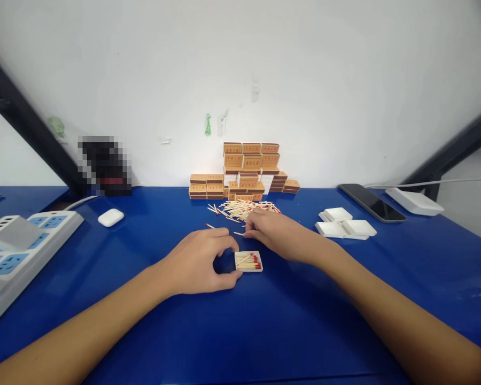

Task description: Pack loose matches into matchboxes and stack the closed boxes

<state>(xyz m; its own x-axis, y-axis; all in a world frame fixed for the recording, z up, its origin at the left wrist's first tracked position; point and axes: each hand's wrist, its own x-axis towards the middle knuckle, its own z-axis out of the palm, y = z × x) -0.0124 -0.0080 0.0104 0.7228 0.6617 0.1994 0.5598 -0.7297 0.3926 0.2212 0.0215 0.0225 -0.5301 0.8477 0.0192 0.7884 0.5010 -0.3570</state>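
My left hand point(200, 260) has its thumb and index finger curled around the left end of a small white matchbox tray point(248, 271), steadying it on the table. Red-tipped matches point(247, 261) lie side by side in the tray, heads to the right. Behind it, my right hand point(274, 233) is closed in a pinch at the near edge of a loose match pile point(240, 208). A single match point(239, 233) sticks out to the left from its fingertips. Part of the pile is hidden by this hand.
Stacked matchboxes point(251, 160) stand against the wall behind the pile. White empty trays point(344, 227), a phone point(372, 202) and a white device point(414, 201) are at right. At left are a white earbud case point(111, 217) and a power strip point(32, 251).
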